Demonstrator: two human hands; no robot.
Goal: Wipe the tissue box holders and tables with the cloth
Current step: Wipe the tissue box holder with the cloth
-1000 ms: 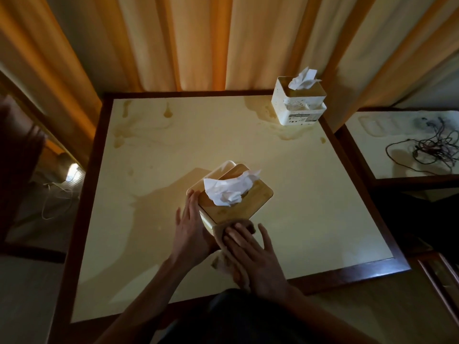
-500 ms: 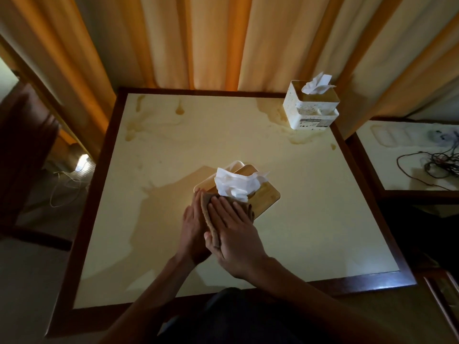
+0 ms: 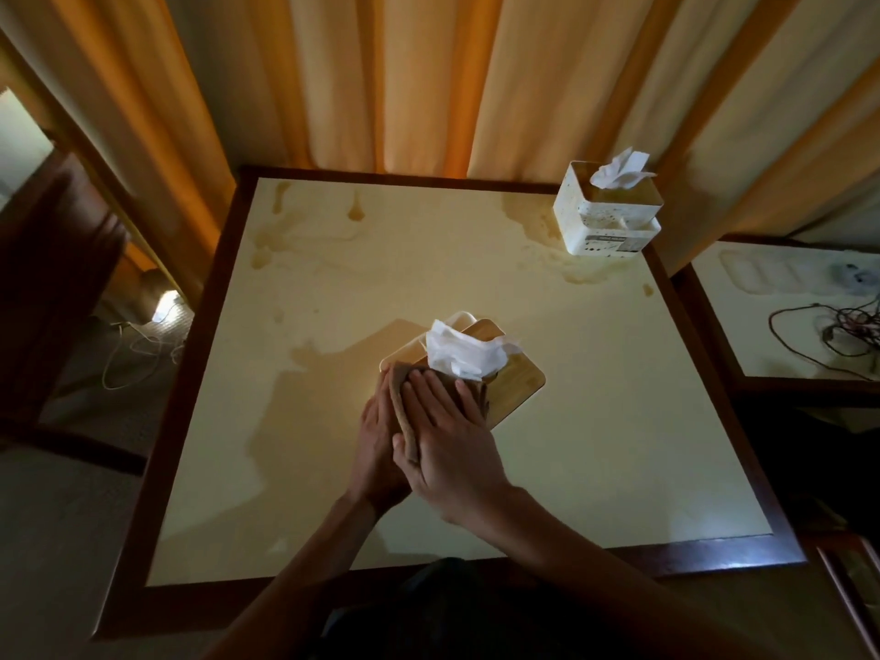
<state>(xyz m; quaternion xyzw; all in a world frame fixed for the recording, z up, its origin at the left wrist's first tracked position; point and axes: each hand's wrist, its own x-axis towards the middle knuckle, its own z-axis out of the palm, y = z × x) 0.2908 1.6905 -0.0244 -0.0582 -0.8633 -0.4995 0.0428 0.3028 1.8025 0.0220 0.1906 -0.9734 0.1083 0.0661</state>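
Now the right hand (image 3: pixel 447 445) presses the cloth (image 3: pixel 405 412) flat-fingered on the holder (image 3: pixel 514 383); at its 9 o'clock, the left hand (image 3: pixel 376 435) seemingly steadies it, grip unclear.

Bare forearms, dark garment below.

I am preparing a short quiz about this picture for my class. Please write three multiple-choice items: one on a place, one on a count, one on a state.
1. Where does the white tissue box holder stand on the table?
A. far right corner
B. near left corner
C. centre

2. How many tissue box holders are on this table?
A. one
B. two
C. four

3. What does the right hand do?
A. hangs idle
B. presses the cloth on the wooden-lidded holder
C. pulls a tissue out

Answers: 1 A, it stands by the curtains at the far right corner. 2 B, one white, one wooden-lidded. 3 B, straight fingers lie flat on the cloth.
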